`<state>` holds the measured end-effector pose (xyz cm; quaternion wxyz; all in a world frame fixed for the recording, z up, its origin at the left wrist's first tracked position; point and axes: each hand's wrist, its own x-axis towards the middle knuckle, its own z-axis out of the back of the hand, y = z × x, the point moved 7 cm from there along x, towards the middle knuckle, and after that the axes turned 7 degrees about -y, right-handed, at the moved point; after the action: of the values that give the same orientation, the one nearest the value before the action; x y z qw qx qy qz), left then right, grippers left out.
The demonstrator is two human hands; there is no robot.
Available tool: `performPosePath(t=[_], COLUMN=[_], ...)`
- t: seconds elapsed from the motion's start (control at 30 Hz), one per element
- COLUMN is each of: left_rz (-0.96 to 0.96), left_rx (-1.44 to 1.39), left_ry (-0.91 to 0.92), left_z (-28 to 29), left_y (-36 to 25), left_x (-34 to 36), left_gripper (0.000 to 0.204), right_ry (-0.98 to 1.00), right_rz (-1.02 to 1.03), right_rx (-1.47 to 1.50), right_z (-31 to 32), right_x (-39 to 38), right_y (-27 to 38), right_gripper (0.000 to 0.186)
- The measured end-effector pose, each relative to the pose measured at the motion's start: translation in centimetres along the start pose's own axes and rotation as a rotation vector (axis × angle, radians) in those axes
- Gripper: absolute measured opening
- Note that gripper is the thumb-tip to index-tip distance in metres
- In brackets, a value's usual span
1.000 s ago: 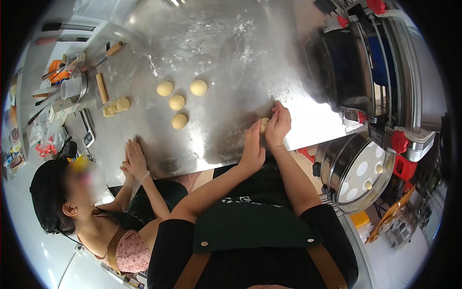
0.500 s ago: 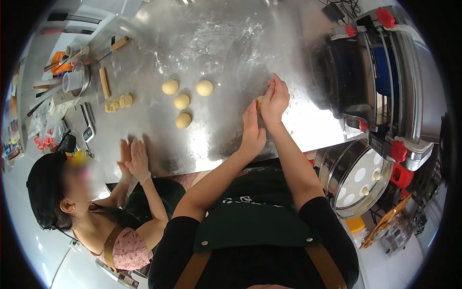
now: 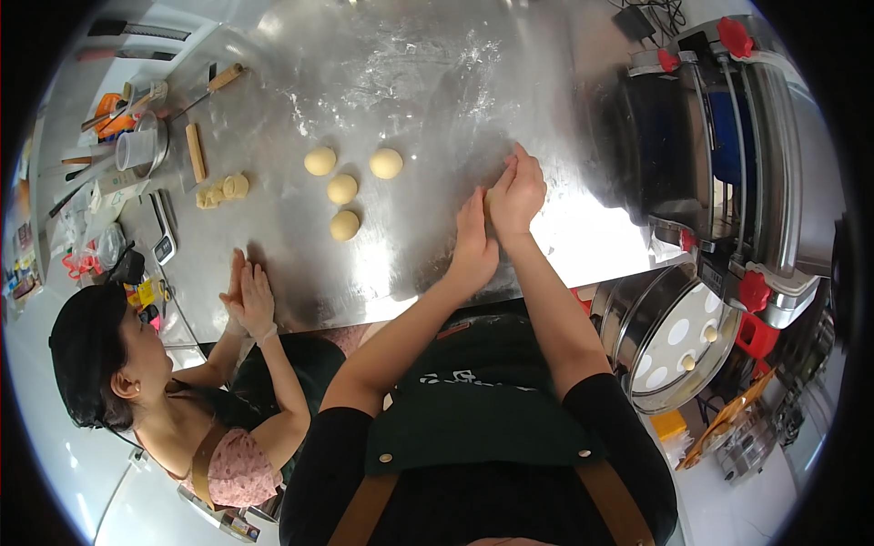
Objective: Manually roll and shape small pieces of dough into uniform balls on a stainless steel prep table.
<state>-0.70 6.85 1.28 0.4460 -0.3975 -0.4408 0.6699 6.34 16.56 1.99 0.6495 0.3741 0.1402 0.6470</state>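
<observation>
Four dough balls (image 3: 344, 187) sit on the floured steel surface (image 3: 410, 73), and I take them as my landmark. Just right of them my two hands meet: the left hand (image 3: 474, 244) stands on edge with the palm turned inward, and the right hand (image 3: 518, 193) curls against it from above. Between the palms I can see a sliver of pale dough piece (image 3: 489, 197), pressed from both sides, so both hands are closed together on it, above the surface. Left of the balls lies a cluster of small dough cuts (image 3: 221, 190), and just beyond that a wooden stick (image 3: 195, 152). Farther left and up stands a clear measuring cup (image 3: 137, 149). Below and left of the balls, another person's hands (image 3: 248, 293) are pressed flat, palm to palm, at the near edge of the surface. Well right of the balls stands a big steel machine with red knobs (image 3: 728, 136), and below it a round steamer tray (image 3: 678, 337) holding a few small pale pieces.
</observation>
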Motion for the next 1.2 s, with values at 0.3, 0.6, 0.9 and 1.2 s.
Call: performPosePath(t=[0.3,0.6,0.9,1.2], left_rz=[0.133,0.024,0.02,0.021], left_rx=[-0.03,0.015,0.054,-0.027], left_ry=[0.017,-0.042,0.177,-0.016], left_z=[-0.1,-1.0,-1.5,-1.3], left_y=[1.5,-0.8,0.6,-1.6], left_x=[0.9,-2.2,0.4,-5.0], left_gripper=[0.073,0.074,0.071,0.075], right_ry=[0.048,0.015,0.003,-0.074], right_rz=[0.009,0.028,-0.114,-0.05], right_rx=[-0.097,-0.118,0.019,-0.141], right_z=[0.1,1.4,2.2,3.5], right_x=[-0.3,-1.0,-1.1,-3.2], right_y=[-1.7,-2.0,-2.4,-3.6], right_gripper=[0.028,0.03,0.026,0.028])
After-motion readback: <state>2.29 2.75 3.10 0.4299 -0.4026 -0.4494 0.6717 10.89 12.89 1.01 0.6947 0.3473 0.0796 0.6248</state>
